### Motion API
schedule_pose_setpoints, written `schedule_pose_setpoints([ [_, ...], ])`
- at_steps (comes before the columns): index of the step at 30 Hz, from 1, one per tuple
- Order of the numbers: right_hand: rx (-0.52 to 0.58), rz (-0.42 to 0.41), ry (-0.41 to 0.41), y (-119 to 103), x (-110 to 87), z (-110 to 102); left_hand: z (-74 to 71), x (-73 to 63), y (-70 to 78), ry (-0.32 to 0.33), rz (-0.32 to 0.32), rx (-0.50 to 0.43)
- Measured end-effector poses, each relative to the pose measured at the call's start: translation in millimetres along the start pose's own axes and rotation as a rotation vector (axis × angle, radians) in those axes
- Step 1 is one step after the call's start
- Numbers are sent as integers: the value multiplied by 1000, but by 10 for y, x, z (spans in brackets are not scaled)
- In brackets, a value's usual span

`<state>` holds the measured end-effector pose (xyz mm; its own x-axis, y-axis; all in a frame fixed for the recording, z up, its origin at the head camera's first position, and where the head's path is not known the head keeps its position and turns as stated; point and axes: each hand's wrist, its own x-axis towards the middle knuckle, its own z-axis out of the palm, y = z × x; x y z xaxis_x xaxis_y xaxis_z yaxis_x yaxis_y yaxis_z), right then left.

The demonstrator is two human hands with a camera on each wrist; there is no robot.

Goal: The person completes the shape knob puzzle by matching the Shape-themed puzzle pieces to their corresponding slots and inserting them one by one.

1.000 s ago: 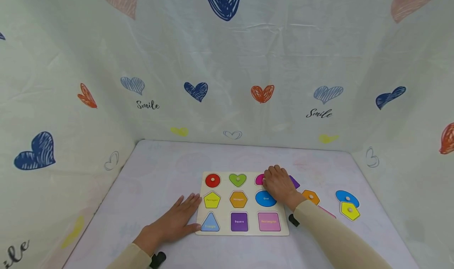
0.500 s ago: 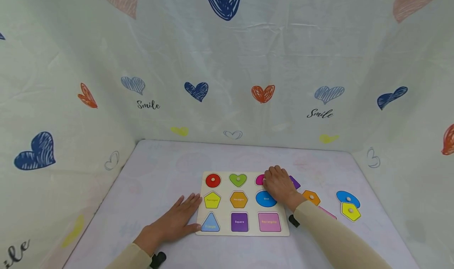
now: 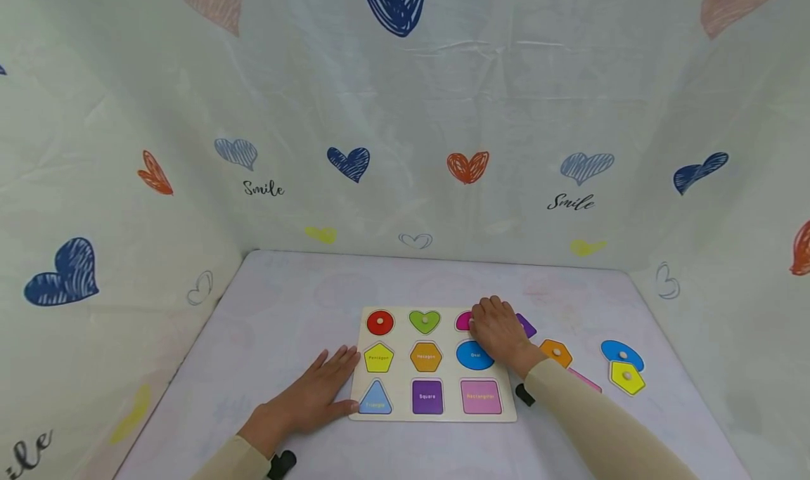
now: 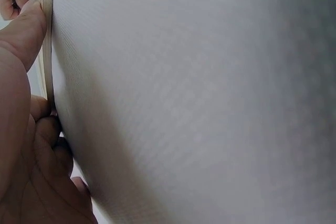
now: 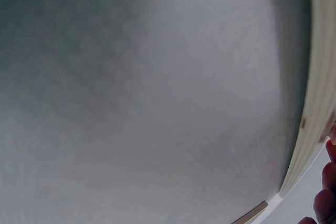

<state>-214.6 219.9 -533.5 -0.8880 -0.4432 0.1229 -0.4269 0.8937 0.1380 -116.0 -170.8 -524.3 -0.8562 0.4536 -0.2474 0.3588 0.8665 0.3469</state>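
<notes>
- The shape board [image 3: 402, 376] lies flat on the surface [image 3: 304, 290], between the two hands: its left edge is against the left fingers, its far right corner beneath the right ones.
- The magenta shape [image 3: 463, 321] in that corner shows just left of the right fingers, mostly covered; whether it is a piece or only its printed place cannot be told.
- The right hand [image 3: 498, 331] bends its fingers over this shape; their tips are hidden from the head view, so I cannot tell whether they grasp anything.
- The left hand [image 3: 321, 388] grasps nothing; its fingers lie extended, tips and thumb touching the board's edge, seemingly to steady it.
- Over the last second hardly anything changes: hands and shapes keep their places. I read this as a pause or steady press at the corner, not a carry.
- Farther left of the right fingers, the green heart [image 3: 425, 321] and red circle [image 3: 380, 322] show knobs and look seated; the labelled shapes [image 3: 427, 397] in the nearer rows show none and look unfilled.
- Right of the right fingers lie a purple piece [image 3: 525, 325] nearby, an orange hexagon [image 3: 555, 353], a pink piece [image 3: 585, 379] partly behind the sleeve [image 3: 595, 424], and, well apart, a blue oval [image 3: 614, 350] overlapped by a yellow pentagon [image 3: 627, 378].
</notes>
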Motion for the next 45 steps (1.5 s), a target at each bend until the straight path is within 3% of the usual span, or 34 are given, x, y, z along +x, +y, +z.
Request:
schedule_pose_setpoints([
  [17, 36, 13, -17, -17, -4, -27, -39, -29, 35, -3, 1, -18],
  [30, 16, 40, 133, 44, -42, -19, -27, -13, 14, 0, -3, -23],
  [45, 34, 130, 147, 220, -258, -151, -23, -14, 32, -3, -12, -33],
])
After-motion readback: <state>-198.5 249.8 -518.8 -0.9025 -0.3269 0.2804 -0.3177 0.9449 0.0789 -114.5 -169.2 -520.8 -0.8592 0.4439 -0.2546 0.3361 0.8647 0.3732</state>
